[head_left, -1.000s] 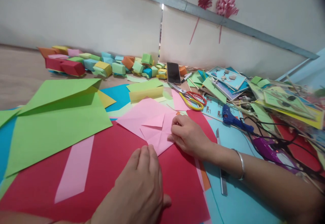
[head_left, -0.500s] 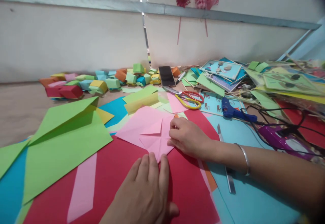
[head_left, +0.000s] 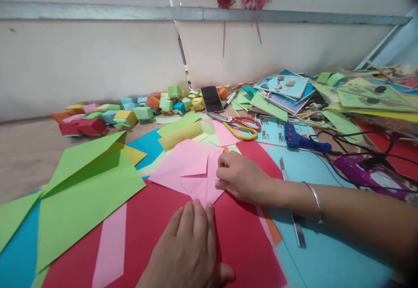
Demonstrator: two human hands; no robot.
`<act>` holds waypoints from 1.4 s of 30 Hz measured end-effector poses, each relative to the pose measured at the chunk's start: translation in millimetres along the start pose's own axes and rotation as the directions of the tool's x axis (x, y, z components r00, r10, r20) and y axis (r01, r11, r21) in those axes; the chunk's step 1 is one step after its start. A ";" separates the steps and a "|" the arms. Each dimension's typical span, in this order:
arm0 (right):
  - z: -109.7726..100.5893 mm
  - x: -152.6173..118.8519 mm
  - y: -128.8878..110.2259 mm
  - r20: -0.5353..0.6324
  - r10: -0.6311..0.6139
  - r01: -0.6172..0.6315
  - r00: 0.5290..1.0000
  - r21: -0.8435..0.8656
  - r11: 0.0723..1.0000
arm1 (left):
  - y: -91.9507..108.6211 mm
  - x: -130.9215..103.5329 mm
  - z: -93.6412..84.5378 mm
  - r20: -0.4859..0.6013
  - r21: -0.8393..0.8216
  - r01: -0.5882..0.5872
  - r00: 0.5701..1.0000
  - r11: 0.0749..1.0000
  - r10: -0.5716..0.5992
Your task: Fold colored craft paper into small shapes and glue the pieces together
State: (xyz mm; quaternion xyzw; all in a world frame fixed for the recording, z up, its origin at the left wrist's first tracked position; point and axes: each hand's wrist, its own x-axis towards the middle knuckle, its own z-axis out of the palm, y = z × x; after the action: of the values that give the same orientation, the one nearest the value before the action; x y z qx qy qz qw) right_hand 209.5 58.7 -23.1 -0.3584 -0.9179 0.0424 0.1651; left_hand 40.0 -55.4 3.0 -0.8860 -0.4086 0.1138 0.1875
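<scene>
A folded sheet of pink paper (head_left: 176, 161) lies on red paper, with crease lines and a small raised triangular flap near its middle. My left hand (head_left: 187, 244) is palm down, fingers stretched out flat, its fingertips touching the paper's near corner. At the paper's right edge, my right hand (head_left: 240, 177) has curled fingers pinching the pink paper; the fingertips are partly hidden. A silver bangle circles the right wrist. Just right of that hand lies a craft knife (head_left: 283, 169), its middle hidden beneath the forearm.
Scissors (head_left: 246, 132), a phone (head_left: 211, 99) and a marker (head_left: 230, 99) lie beyond the paper. Right are a blue glue gun (head_left: 302, 140) and a purple device (head_left: 369, 174) among black cables. Folded green paper (head_left: 88, 201) lies left; several paper boxes (head_left: 126, 117) line the wall.
The view has tilted slightly. Both hands keep nearly the same places on the pink paper, and its flap looks unchanged.
</scene>
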 end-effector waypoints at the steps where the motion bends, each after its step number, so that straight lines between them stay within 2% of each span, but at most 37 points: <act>1: -0.4 0.2 -0.2 0.007 0.001 -0.001 1.000 0.000 1.000 | -0.6 0.6 0.7 -0.009 -0.008 -0.010 1.000 1.000 0.010; 9: -3.5 0.8 -2.1 0.079 0.028 -0.028 0.996 -0.001 1.000 | -8.2 12.7 -15.1 0.072 -0.096 0.005 0.997 0.995 0.002; 14: -4.7 0.9 -2.5 0.075 0.025 -0.025 0.997 -0.007 1.000 | -10.8 12.5 -4.4 0.058 -0.153 -0.041 0.997 0.987 0.051; 18: -3.5 1.0 -1.4 0.064 0.014 -0.013 0.998 -0.018 1.000 | -11.0 11.9 2.2 0.069 -0.162 -0.018 0.997 0.987 0.029; 23: -5.4 1.6 -2.9 0.102 0.037 -0.033 0.994 -0.038 0.999 | -11.8 14.8 -1.3 0.114 -0.192 -0.022 0.992 0.981 0.045; 29: -9.8 3.6 -6.0 0.128 0.059 -0.054 0.990 -0.040 0.998 | -13.0 14.0 -1.6 0.105 -0.166 -0.028 0.993 0.986 0.046; 36: -6.9 -1.2 6.5 0.105 0.026 -0.022 0.994 -0.044 0.999 | -12.2 13.2 0.9 0.087 -0.168 -0.029 0.995 0.985 0.044; 42: -7.2 -1.6 11.7 0.107 -0.012 0.015 0.994 -0.032 0.999 | -12.3 15.2 -0.4 0.121 -0.191 -0.028 0.991 0.981 0.052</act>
State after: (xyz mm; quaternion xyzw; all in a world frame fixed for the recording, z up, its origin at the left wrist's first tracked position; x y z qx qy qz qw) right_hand 220.5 66.0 -19.0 -0.3521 -0.9284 0.0454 0.1099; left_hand 41.5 -36.5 7.8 -0.8989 -0.4105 0.1340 0.0743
